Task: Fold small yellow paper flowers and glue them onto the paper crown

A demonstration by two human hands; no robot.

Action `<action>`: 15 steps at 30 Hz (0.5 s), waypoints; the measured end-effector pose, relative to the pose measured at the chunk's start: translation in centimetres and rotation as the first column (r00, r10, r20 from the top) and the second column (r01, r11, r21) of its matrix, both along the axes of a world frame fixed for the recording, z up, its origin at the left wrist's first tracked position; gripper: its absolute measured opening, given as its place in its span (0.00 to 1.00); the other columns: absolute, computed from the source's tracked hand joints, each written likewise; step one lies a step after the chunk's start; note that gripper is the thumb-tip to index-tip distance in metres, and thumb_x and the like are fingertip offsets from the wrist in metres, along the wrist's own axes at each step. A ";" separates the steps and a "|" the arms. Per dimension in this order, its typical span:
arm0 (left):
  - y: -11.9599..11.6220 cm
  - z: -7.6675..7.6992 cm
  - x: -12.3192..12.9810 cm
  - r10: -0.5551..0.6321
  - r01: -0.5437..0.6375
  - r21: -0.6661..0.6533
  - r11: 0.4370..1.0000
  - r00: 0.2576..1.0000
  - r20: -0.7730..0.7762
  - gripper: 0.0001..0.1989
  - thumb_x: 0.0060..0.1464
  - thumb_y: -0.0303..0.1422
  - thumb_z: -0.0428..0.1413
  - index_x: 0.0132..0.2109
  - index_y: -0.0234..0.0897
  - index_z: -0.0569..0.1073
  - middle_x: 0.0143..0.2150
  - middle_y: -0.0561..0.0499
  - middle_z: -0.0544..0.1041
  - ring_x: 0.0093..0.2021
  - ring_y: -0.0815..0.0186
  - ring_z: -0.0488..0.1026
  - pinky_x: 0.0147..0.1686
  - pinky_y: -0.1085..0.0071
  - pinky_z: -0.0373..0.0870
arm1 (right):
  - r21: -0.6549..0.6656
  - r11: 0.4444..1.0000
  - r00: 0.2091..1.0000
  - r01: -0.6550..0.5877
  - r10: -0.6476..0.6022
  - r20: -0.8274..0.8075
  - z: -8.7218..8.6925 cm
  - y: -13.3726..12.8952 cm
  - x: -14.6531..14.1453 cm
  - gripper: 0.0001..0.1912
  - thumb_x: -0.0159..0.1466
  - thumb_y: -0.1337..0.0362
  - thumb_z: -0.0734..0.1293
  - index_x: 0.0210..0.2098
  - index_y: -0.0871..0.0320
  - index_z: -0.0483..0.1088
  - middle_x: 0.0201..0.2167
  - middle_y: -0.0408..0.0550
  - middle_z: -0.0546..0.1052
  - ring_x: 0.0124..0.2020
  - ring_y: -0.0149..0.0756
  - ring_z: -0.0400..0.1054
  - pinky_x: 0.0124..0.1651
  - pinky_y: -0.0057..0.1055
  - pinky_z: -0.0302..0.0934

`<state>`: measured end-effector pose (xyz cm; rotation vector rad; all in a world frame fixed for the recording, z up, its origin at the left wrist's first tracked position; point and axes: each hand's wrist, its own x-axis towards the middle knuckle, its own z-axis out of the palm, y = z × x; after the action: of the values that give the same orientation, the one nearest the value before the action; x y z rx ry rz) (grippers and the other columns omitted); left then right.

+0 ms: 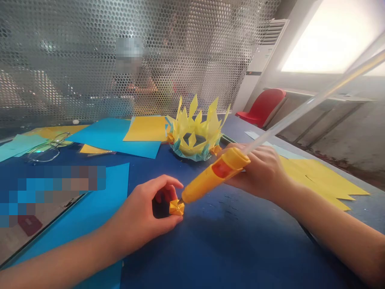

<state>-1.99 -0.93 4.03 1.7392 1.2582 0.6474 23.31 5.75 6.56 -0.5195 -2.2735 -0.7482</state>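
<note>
My left hand pinches a small orange folded paper piece between thumb and fingers, just above the dark blue table. My right hand is closed around a yellow hot glue gun; part of its grip is hidden behind the gun. The dark nozzle points down to the left and meets the top of the orange piece, or nearly so. A long clear glue stick sticks out of the gun's back end. Beyond both hands stands a yellow and pale blue paper crown with orange pieces at its base.
Blue paper and an orange sheet lie behind my left hand, near a pair of glasses. At the left edge a glossy screen rests on another blue sheet. Yellow paper lies right. A perforated metal panel borders the back.
</note>
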 end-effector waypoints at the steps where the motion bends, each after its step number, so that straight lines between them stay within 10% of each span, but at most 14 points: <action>1: 0.0 -0.1 0.0 0.003 -0.003 0.004 1.000 1.000 0.014 0.16 0.48 0.30 0.62 0.45 0.45 0.72 0.35 0.57 0.72 0.35 0.66 0.69 0.37 0.70 0.68 | -0.008 1.000 1.000 -0.004 0.004 0.002 0.0 0.0 0.1 0.12 0.68 0.56 0.62 0.31 0.55 0.64 0.20 0.41 0.74 0.19 0.32 0.67 0.21 0.27 0.56; 15: -0.1 -0.5 -0.3 0.048 -0.054 0.059 0.997 0.995 0.093 0.16 0.48 0.30 0.63 0.45 0.45 0.72 0.36 0.56 0.72 0.38 0.66 0.72 0.42 0.67 0.70 | -0.086 0.996 1.000 -0.019 0.019 -0.011 -0.3 -0.2 0.5 0.11 0.67 0.54 0.65 0.36 0.56 0.66 0.27 0.48 0.79 0.25 0.36 0.74 0.29 0.32 0.69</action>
<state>-2.27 -1.06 3.50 1.7121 1.2345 0.7943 23.85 5.55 6.29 -0.5399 -2.3057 -0.6386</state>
